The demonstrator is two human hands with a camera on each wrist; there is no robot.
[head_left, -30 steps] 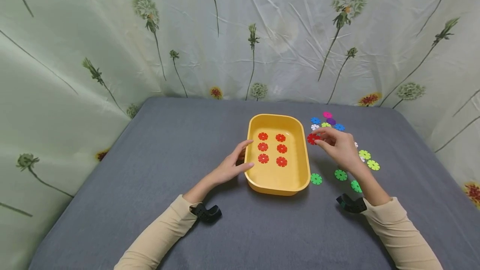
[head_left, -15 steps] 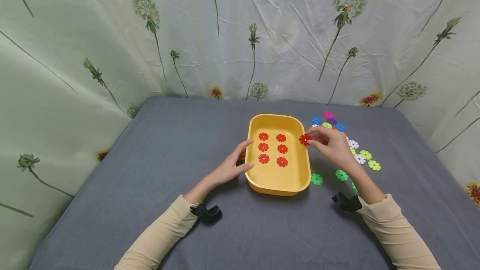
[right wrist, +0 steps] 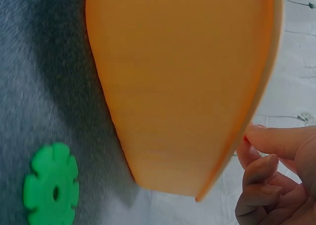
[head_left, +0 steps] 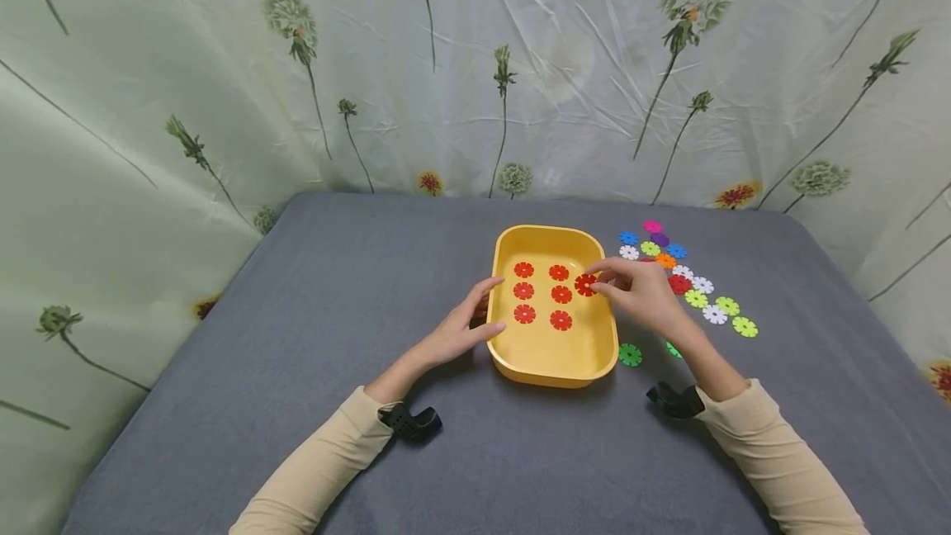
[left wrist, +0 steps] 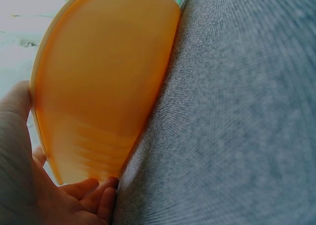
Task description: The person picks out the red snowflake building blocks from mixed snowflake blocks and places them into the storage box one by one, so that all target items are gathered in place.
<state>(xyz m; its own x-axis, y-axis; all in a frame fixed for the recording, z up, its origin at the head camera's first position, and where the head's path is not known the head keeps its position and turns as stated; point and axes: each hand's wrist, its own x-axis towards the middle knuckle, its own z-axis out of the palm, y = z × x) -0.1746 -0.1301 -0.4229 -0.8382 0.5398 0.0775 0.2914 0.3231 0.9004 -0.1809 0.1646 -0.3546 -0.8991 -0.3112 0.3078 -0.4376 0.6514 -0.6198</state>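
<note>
Our right hand [head_left: 639,291] pinches a red disc [head_left: 585,286] between thumb and fingertips, with no more gap between them than the thin piece needs. We find this disc at the left end of the hand, on the side toward the middle of the table, over the right part of a yellow tub [head_left: 546,355]. From the right wrist, the fingertips show at about the height of the tub's rim, so we judge the disc is above the floor; how far above, we cannot tell. Being round, it has no long axis; the tub's long side runs away from us. Our right hand is the nearer one, while our left hand [head_left: 456,333] is across at the opposite wall, gripping it with the thumb over the rim and other fingers bent against the outside.

Inside the tub, six red discs [head_left: 560,316] lie flat in two columns of three. Seen from the head, the held disc is just right of the right-hand column, about level with its middle piece.

Outside, to the right, we see a green disc [head_left: 630,352] near the tub and, farther off, a scatter of loose discs [head_left: 696,298] in several colors. Beneath is a grey tablecloth [head_left: 371,295]; behind hangs a flowered curtain [head_left: 401,106].
</note>
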